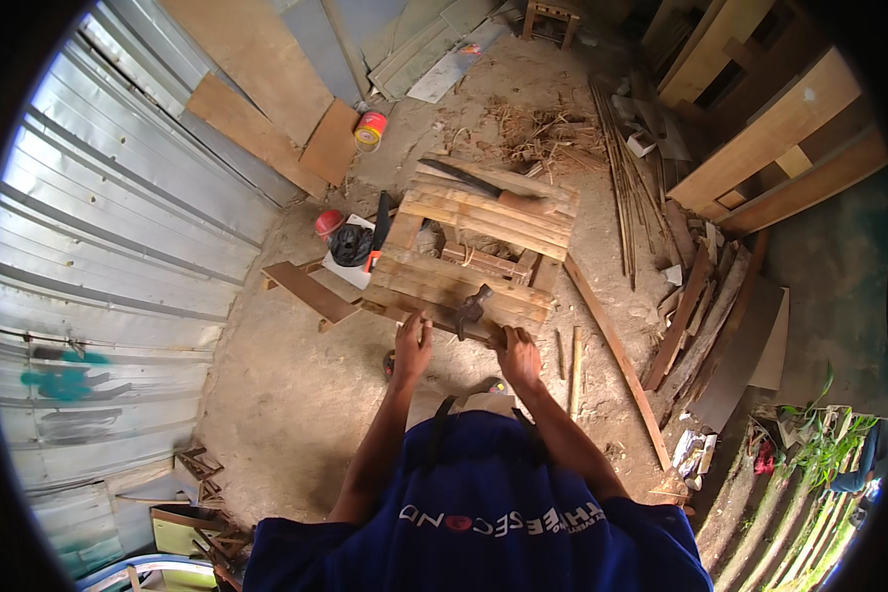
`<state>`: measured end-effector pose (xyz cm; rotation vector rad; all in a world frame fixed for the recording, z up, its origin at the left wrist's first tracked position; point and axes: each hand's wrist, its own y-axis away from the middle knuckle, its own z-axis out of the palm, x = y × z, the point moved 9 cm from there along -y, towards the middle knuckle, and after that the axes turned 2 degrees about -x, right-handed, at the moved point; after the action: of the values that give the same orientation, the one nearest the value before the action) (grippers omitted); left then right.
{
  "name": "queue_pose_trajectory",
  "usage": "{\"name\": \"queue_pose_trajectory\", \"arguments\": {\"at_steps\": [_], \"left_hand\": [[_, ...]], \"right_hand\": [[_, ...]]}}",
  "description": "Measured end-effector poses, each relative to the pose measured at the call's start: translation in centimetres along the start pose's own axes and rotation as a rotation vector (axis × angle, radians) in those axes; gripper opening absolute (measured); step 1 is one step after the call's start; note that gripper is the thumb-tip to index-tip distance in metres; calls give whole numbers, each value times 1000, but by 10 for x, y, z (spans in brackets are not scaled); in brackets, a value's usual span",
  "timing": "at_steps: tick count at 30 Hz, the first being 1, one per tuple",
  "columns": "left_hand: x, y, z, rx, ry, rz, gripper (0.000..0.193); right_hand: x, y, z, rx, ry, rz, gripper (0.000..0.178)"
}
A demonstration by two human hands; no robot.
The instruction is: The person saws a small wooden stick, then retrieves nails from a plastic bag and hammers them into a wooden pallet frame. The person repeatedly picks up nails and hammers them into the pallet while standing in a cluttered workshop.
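A low bench of light wooden planks (434, 271) stands in front of me, with an open gap across its middle. At its near edge runs a wooden strip (449, 321); whether it is loose or part of the bench I cannot tell. My left hand (413, 345) closes on this strip toward its left part, fingers curled over. Farther right, my right hand (519, 355) grips it near the bench corner. Between the hands lies a hammer (474, 308), its head on the planks. A handsaw (464, 178) with a dark blade and brown handle rests across the bench's far side.
Left of the bench are an orange-handled saw (380, 227), a black plastic bag (350, 245) and a red container (329, 224). A long board (617, 360) leans at the right. Scrap timber (705, 306) is piled beyond it. A paint bucket (370, 130) stands by the wall panels.
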<state>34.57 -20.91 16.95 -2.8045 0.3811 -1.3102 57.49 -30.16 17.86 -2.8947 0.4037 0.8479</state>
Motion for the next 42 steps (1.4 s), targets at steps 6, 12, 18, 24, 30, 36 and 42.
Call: {"name": "queue_pose_trajectory", "arguments": {"at_steps": [6,12,18,24,30,36,42], "left_hand": [[-31,-15,-41,-126,346,-157,21],[-79,-63,-78,-262,266,-123,24],[-141,-110,-120,-241,420,-193,28],[-183,-101,-153,-157,449,-348,35],[-200,-52,-178,-43,584,-588,35],[-240,-44,-176,-3,644,-797,29],[-298,-93,-152,-28,656,-775,28]], "right_hand": [[-12,-14,19,137,320,-55,40],[-36,-7,11,225,205,214,39],[-125,-17,15,404,11,122,39],[-154,-67,75,75,-463,89,13],[-199,-108,133,-308,-531,39,16],[-235,-158,175,-419,-583,65,17],[-249,-203,226,-445,-540,148,17]]}}
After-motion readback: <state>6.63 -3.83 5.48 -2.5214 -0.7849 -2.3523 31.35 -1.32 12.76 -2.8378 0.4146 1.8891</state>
